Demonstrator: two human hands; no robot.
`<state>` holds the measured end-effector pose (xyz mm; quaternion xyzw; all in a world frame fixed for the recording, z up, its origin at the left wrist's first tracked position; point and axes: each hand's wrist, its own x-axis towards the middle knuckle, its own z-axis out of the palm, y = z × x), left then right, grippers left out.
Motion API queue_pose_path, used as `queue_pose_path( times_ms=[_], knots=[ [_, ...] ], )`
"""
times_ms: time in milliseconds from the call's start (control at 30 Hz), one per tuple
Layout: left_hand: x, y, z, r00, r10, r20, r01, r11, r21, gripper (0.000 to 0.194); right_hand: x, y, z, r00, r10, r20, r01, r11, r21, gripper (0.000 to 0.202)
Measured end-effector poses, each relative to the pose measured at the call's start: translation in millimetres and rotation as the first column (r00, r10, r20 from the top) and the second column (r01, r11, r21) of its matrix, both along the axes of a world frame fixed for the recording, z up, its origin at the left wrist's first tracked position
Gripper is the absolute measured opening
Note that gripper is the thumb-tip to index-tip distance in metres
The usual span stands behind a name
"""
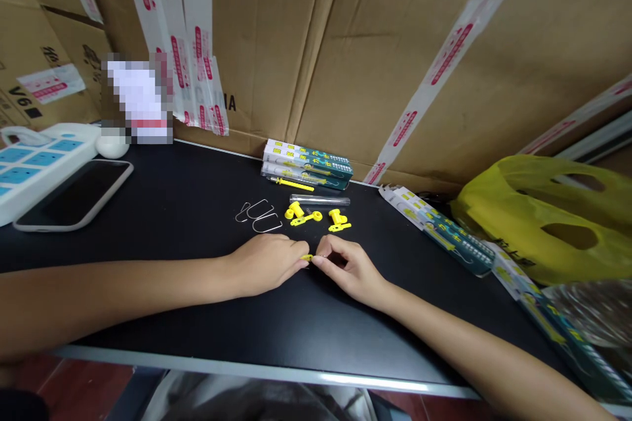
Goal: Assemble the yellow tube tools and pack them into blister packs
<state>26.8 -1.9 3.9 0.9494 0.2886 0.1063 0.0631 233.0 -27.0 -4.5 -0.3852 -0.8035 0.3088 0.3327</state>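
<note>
Past left forearm (pixel 123 302), gripped yellow part (pixel 307 257) in left hand (pixel 269 266), long axis roughly sideways; pinched right hand (pixel 351 270) together at its right end, contents unclear.

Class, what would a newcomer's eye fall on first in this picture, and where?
The left hand and right hand nearly meet over the black tabletop, with a small yellow piece between them. Just beyond them lie loose bright yellow parts, and at the right a large yellow bag stands out.
</note>
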Motion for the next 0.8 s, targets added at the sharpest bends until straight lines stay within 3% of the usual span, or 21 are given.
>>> queue_pose_path(
  times_ms=[233,533,800],
  knots=[
    [2.3,-2.5,0.6,1.0,0.011,-0.014,-0.01,1.0,0.019,0.019,-1.5,1.2,-0.9,0.999,-0.026,-0.037,0.022,0.994,-0.104,0.025],
    [2.6,-2.3,2.2,0.999,0.009,-0.042,-0.008,1.0,0.02,0.017,1.3,4.8,10.4,0.999,0.041,-0.014,-0.043,0.967,-0.253,0.026],
    [4.6,-2.6,2.3,0.997,0.039,-0.067,-0.04,0.999,-0.005,0.02,-4.3,4.6,3.2,0.985,-0.055,-0.162,0.004,0.955,-0.297,0.033]
  ],
)
